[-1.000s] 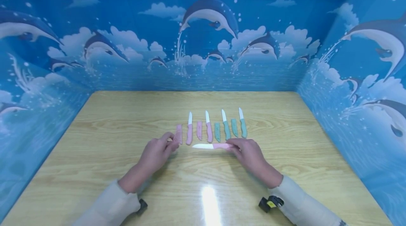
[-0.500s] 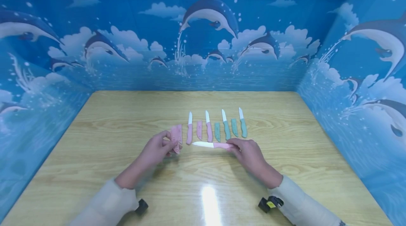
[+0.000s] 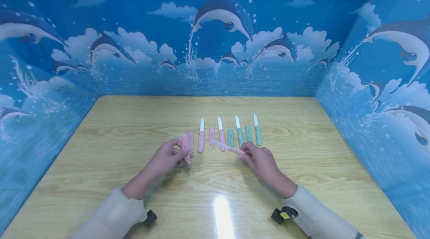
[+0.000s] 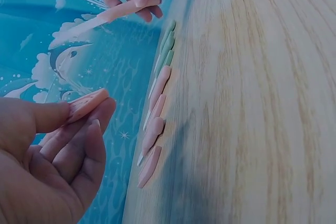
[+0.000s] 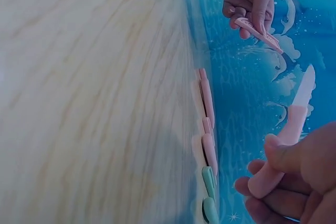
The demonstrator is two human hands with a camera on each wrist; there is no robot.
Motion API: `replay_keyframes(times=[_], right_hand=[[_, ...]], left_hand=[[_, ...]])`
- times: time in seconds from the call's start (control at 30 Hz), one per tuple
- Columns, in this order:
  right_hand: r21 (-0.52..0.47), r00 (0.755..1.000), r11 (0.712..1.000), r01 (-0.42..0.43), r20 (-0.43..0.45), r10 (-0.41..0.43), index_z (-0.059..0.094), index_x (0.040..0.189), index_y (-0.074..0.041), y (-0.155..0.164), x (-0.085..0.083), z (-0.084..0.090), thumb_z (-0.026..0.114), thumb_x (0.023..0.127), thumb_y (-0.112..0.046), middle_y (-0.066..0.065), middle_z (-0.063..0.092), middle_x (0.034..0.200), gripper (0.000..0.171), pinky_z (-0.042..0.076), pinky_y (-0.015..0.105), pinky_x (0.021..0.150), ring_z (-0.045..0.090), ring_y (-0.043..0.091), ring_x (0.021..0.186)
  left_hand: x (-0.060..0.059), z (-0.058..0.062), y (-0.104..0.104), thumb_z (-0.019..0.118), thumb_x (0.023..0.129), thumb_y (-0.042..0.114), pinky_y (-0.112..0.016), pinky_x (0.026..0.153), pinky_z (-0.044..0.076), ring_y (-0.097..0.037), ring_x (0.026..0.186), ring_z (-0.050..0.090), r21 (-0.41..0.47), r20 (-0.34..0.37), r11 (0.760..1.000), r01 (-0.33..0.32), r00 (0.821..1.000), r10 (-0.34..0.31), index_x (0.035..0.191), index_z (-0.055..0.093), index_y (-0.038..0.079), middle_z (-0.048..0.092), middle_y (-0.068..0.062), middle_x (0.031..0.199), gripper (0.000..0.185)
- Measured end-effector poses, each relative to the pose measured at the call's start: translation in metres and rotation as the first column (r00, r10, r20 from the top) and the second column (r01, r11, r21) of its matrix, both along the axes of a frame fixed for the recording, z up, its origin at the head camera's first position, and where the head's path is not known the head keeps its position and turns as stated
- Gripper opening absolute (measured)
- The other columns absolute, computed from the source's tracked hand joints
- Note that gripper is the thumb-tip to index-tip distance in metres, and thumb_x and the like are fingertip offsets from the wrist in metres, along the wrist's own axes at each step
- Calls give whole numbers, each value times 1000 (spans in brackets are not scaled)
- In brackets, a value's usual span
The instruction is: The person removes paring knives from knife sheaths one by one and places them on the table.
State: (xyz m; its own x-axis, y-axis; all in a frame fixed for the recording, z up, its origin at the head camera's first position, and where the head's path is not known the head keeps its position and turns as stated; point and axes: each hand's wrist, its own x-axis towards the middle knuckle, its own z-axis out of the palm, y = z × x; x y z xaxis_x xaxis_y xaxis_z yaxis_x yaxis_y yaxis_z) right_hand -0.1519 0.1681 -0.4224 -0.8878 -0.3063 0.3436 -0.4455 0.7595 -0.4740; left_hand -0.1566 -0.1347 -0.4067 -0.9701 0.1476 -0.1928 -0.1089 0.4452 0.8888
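Note:
My left hand (image 3: 169,155) pinches a pink knife sheath (image 4: 86,104) between thumb and fingers, raised above the table. In my right hand (image 3: 263,160) is a small knife (image 5: 294,121) with a pink handle and white blade, gripped by its handle. The blade is bare; in the head view it points left and slightly away from me. A gap separates the held sheath and the knife. Just beyond the hands lies a row: a pink sheath (image 3: 191,141), a pink-handled knife (image 3: 201,142), another pink sheath (image 3: 211,134) and another pink-handled knife (image 3: 221,134).
The row continues rightward with a green sheath (image 3: 230,137), a green-handled knife (image 3: 240,134), a second green sheath (image 3: 248,133) and a second green-handled knife (image 3: 258,134). Blue dolphin-print cloth (image 3: 215,78) walls the wooden table (image 3: 134,116) at the back and sides.
My left hand has brought up the pink sheath, now seen left of the one on the table. The knife in my right hand has turned, its tip swinging away from me.

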Motion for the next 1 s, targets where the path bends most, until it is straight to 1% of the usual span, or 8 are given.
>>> replay_keyframes(times=[0.07, 0.23, 0.43, 0.5, 0.57, 0.63, 0.73, 1.0], right_hand=[[-21, 1000, 1000, -1, 24, 1, 64, 95, -10, -1, 0, 0, 75, 84, -12, 0, 68, 73, 16, 41, 19, 45, 43, 2, 49], [-65, 996, 998, -23, 86, 29, 58, 102, -9, -1, -1, 2, 67, 92, -15, 1, 65, 68, 15, 37, 20, 42, 37, 2, 46], [-190, 959, 982, -1, 277, 54, 55, 111, -7, -2, -1, 4, 59, 98, -17, 3, 60, 60, 18, 29, 19, 39, 31, 5, 43], [-252, 934, 968, 21, 350, 71, 57, 111, -5, -3, -2, 4, 58, 98, -16, 6, 67, 68, 17, 32, 20, 40, 36, 7, 43], [-329, 902, 943, 46, 419, 102, 58, 110, -3, -4, -2, 4, 58, 98, -12, 9, 73, 80, 16, 44, 21, 45, 50, 11, 47], [-387, 874, 920, 67, 468, 133, 58, 109, 0, -4, -2, 3, 56, 98, -9, 12, 74, 88, 14, 55, 24, 56, 64, 16, 58], [-451, 841, 888, 93, 513, 173, 57, 109, 4, -4, -3, 2, 54, 99, -7, 15, 73, 95, 16, 59, 31, 74, 71, 23, 79], [-464, 830, 877, 124, 534, 165, 58, 111, 4, -5, -4, 3, 53, 100, -11, 14, 73, 98, 20, 59, 32, 74, 70, 23, 81]], left_hand=[[0, 0, 0, 58, 97, 10, -24, 52, 48, -24, 69, 66, 9, 2, 1000, 12, 1000, -12, 98, 53, 3, 74, -8, 85, 9], [0, -2, 1, 57, 98, 10, -36, 72, 59, -27, 80, 70, 77, 4, 996, 55, 998, -56, 98, 52, 1, 74, -12, 93, 10], [0, -3, 2, 57, 98, 10, -36, 72, 59, -26, 79, 70, 71, 0, 996, 58, 998, -59, 99, 52, 1, 74, -12, 92, 10], [0, -4, 2, 57, 98, 10, -36, 72, 59, -26, 79, 70, 72, 3, 996, 59, 998, -59, 99, 52, 1, 74, -12, 92, 10], [0, -4, 2, 58, 97, 10, -36, 72, 59, -25, 79, 70, 69, 4, 996, 59, 998, -59, 99, 52, 1, 74, -12, 91, 10], [0, -4, 3, 58, 98, 10, -35, 72, 59, -25, 79, 70, 70, 5, 996, 63, 998, -64, 99, 52, 1, 74, -12, 91, 11], [0, -4, 2, 58, 98, 10, -35, 72, 59, -25, 79, 70, 68, 3, 995, 70, 998, -70, 100, 52, 1, 74, -11, 91, 11], [1, -5, 1, 58, 98, 11, -37, 70, 58, -25, 77, 69, 64, -4, 995, 75, 997, -75, 99, 53, 2, 74, -10, 91, 11]])
